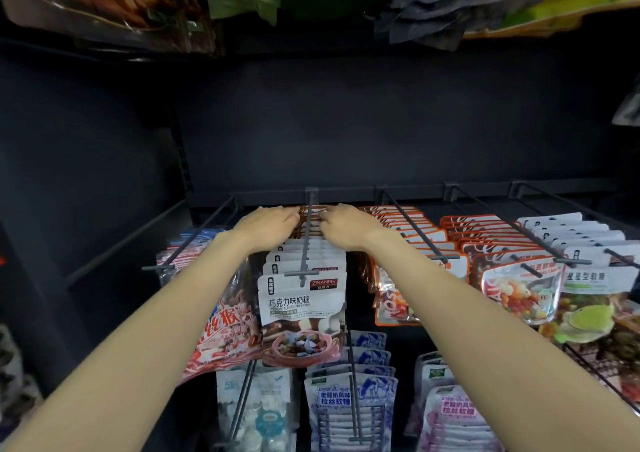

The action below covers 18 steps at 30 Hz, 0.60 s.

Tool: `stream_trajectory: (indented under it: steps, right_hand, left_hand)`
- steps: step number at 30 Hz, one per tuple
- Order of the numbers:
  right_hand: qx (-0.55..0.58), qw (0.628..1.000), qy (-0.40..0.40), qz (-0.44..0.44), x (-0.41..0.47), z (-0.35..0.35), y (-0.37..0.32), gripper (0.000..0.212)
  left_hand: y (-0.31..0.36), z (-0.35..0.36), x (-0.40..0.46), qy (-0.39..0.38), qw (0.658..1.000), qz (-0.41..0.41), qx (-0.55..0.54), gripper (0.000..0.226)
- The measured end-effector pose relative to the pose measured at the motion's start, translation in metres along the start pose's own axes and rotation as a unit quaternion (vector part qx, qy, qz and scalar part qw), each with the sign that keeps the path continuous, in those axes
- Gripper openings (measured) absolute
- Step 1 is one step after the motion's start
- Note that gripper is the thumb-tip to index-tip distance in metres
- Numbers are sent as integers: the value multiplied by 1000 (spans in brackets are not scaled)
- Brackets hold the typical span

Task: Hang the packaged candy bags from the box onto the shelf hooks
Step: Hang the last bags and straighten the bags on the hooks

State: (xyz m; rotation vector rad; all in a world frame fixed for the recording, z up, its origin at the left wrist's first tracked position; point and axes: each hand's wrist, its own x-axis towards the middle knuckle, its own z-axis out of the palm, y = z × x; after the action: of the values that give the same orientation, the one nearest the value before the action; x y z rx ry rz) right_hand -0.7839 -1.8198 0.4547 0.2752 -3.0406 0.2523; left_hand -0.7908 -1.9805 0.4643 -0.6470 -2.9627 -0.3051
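Head view: hands [310,224] hide rear bags [308,224].

I see my left hand [268,224] and right hand [346,224] gripping brown candy bags [309,221] at the far end of the centre hook [306,240], behind white bags [303,309].
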Motion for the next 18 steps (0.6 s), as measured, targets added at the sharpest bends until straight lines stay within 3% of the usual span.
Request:
stream_trajectory:
  steps: [4,12,18]
  right_hand:
    - [-13,999,-31,-2,8,3,-1,48]
    - [28,999,-31,3,5,5,1,45]
    - [73,995,53,46,8,4,1,39]
  left_hand:
    - [1,7,12,-68,997,8,47,47]
    - [-9,9,11,-74,995,16,60,47]
    - [-14,9,18,-50,998,-35,7,50]
